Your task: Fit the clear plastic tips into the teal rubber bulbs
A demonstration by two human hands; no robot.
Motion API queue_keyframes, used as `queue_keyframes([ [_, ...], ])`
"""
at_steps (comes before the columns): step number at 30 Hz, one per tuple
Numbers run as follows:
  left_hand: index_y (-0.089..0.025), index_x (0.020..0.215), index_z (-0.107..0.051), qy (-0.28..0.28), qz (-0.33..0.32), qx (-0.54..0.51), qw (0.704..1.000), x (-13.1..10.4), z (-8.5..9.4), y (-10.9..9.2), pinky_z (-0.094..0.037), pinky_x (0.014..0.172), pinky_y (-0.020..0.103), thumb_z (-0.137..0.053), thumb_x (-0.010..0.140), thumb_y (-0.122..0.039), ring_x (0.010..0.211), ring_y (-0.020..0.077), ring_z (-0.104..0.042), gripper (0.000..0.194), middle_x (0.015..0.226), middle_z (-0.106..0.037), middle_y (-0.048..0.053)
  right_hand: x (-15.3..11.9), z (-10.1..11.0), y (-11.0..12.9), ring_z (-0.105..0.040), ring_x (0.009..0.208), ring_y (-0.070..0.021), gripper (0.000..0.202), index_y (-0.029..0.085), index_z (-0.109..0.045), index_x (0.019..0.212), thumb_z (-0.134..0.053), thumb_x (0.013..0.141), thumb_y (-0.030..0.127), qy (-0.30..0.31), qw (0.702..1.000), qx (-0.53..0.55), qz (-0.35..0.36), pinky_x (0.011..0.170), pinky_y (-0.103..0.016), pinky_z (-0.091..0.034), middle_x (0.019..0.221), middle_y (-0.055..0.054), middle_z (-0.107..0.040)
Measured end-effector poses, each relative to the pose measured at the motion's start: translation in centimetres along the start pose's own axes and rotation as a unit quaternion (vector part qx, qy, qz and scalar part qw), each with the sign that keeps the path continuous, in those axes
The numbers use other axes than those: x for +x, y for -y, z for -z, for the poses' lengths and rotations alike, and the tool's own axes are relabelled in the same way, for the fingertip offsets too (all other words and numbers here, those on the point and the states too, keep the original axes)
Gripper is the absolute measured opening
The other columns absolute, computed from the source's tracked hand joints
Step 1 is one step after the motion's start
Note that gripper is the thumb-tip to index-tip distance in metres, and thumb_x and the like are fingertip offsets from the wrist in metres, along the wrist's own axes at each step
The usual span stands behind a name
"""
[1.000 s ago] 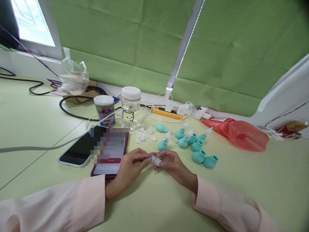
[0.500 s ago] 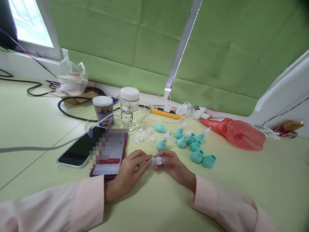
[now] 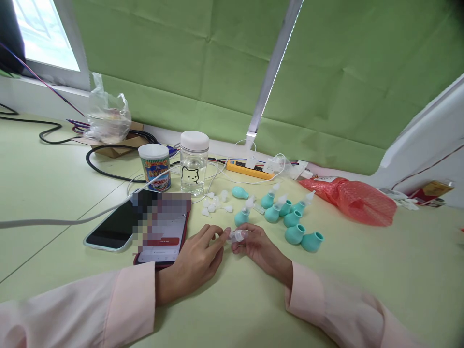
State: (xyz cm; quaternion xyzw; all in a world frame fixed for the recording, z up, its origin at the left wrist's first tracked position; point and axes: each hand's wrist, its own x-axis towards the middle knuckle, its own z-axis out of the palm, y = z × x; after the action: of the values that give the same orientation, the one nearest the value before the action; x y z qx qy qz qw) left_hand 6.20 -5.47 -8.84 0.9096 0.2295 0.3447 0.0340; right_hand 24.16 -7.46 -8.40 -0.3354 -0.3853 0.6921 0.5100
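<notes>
Between my two hands is a small translucent plastic nozzle [image 3: 238, 236], like the tip of a nasal aspirator. My right hand [image 3: 259, 246] pinches it from the right with thumb and fingers. The fingertips of my left hand [image 3: 201, 253] close on its left end; part of that grip is hidden. Just behind my hands stands a teal rubber bulb [image 3: 241, 218] with a clear tip fitted. More teal bulbs [image 3: 295, 234] are grouped to the right, some with tips and some with bare openings. Several small white plastic pieces [image 3: 216, 203] lie in a loose pile behind my left hand.
Two phones [image 3: 112, 229] lie left of my left hand, crossed by a white cable [image 3: 72, 222]. A printed can [image 3: 155, 169] and a lidded clear bottle [image 3: 195, 166] stand behind them. An orange power strip [image 3: 250, 169] and red bubble wrap [image 3: 358, 200] are farther back.
The nozzle has tilted slightly and moved a little up and to the right. My left fingers have bent and shifted their hold at its left end.
</notes>
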Motion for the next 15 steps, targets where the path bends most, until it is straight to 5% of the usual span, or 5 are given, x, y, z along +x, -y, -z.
queue_keyframes([
  [10, -0.018, 0.110, -0.045, -0.007, 0.001, -0.146, 0.989, 0.12, 0.10, 0.06, -0.047, 0.066, 0.030, -0.043, 0.082, -0.008, 0.079, 0.0175, -0.050, 0.030, 0.090, -0.048, 0.009, -0.19, -0.38, -0.18, -0.061, 0.060, -0.0125, 0.016, 0.012, -0.058, 0.059, -0.069, 0.064, 0.023, -0.006, 1.000, -0.001, -0.011, 0.061, -0.025, -0.050, 0.071, -0.003, -0.063],
  [15, -0.017, 0.109, -0.049, -0.056, 0.007, -0.183, 0.981, 0.04, 0.11, -0.25, -0.047, 0.065, 0.028, -0.049, 0.080, -0.009, 0.078, 0.0165, -0.052, 0.030, 0.088, -0.049, 0.008, -0.21, -0.38, 0.02, -0.060, 0.057, -0.0112, 0.017, 0.013, -0.056, 0.059, -0.068, 0.065, 0.024, 0.038, 0.999, 0.014, -0.013, 0.058, -0.024, -0.048, 0.070, -0.002, -0.062],
])
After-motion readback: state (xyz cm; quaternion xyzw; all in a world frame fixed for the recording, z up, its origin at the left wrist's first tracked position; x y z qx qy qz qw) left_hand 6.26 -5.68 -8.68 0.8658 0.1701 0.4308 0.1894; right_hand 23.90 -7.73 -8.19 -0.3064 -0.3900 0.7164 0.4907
